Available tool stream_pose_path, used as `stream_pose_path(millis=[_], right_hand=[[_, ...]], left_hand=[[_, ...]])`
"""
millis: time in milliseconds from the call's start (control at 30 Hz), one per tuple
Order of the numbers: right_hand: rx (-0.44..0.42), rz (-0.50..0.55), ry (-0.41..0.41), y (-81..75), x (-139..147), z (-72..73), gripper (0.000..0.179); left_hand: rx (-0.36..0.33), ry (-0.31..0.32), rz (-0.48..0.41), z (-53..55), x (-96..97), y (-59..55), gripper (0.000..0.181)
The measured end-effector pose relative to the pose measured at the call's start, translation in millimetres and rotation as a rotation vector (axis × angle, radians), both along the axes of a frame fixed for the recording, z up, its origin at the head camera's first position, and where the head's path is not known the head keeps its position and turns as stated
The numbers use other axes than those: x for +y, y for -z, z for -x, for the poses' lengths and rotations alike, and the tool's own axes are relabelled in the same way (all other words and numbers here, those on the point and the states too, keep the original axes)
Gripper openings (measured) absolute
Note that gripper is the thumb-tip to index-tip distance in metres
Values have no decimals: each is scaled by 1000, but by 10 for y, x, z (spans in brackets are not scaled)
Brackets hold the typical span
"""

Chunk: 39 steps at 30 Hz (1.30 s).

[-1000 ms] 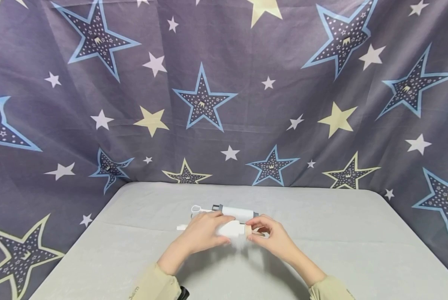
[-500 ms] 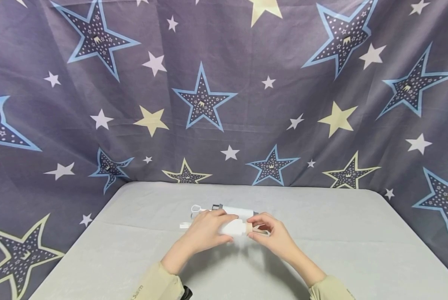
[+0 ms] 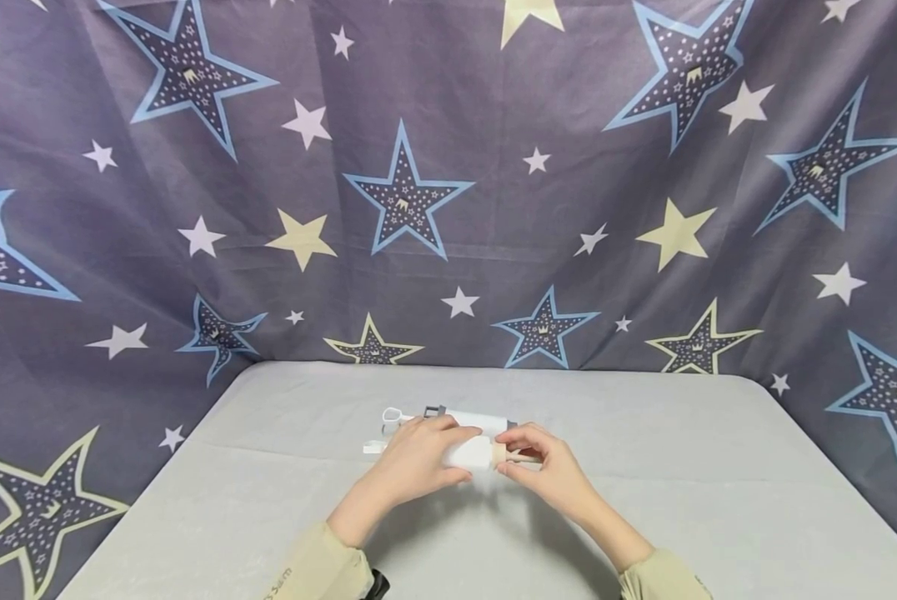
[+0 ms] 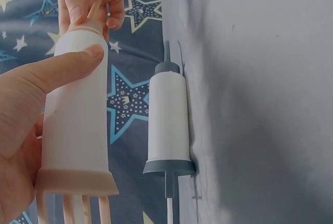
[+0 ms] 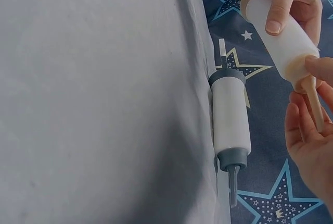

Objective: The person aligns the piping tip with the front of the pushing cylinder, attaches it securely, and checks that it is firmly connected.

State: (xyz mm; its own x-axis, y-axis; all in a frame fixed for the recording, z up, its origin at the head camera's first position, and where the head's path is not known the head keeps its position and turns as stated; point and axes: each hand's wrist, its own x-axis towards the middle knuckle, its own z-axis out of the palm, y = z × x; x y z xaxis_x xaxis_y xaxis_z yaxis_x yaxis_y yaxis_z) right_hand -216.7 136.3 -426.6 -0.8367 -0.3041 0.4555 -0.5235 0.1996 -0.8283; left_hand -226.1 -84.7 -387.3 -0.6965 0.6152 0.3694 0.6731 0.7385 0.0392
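My left hand (image 3: pixel 414 458) grips the barrel of a white syringe-like tube (image 4: pixel 78 109), fingers underneath and thumb across the barrel. This tube lies sideways above the table, its beige flange (image 4: pixel 78 182) toward the left and its tapered beige nozzle (image 5: pixel 314 104) toward the right. My right hand (image 3: pixel 557 475) pinches the beige collar at the nozzle's base between thumb and fingers. In the head view a white end piece (image 3: pixel 374 447) sticks out left of my left hand. Just beyond lies a second white tube (image 5: pixel 231 112) with dark grey ends, partly hidden behind my hands.
Pale grey cloth covers the table (image 3: pixel 681 467), which has rounded far corners. A white loop (image 3: pixel 393 415) shows at the left end of the grey-ended tube. Behind the table hangs a dark curtain (image 3: pixel 493 208) patterned with stars.
The held tube and my left hand have shifted slightly right and away from me. My right hand stays at the collar; the grey-ended tube lies still.
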Motion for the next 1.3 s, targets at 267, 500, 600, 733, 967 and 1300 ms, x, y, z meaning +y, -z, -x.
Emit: stream_pose_path(millis=[267, 500, 600, 733, 967, 1300], right_hand=[[-15, 5, 1, 15, 13, -11, 28], [-28, 7, 3, 10, 9, -22, 28], [-37, 13, 1, 6, 5, -26, 28], [-62, 21, -6, 9, 0, -24, 28], [-107, 42, -18, 46, 0, -9, 28], [-144, 74, -35, 58, 3, -15, 30]], left_hand=[[9, -21, 17, -32, 37, -9, 53], [-5, -23, 30, -36, 44, -11, 54], [-3, -22, 33, -36, 44, -6, 54], [8, -20, 40, -32, 45, 4, 54], [26, -14, 47, -40, 53, 4, 54], [45, -17, 60, -40, 62, 9, 54]])
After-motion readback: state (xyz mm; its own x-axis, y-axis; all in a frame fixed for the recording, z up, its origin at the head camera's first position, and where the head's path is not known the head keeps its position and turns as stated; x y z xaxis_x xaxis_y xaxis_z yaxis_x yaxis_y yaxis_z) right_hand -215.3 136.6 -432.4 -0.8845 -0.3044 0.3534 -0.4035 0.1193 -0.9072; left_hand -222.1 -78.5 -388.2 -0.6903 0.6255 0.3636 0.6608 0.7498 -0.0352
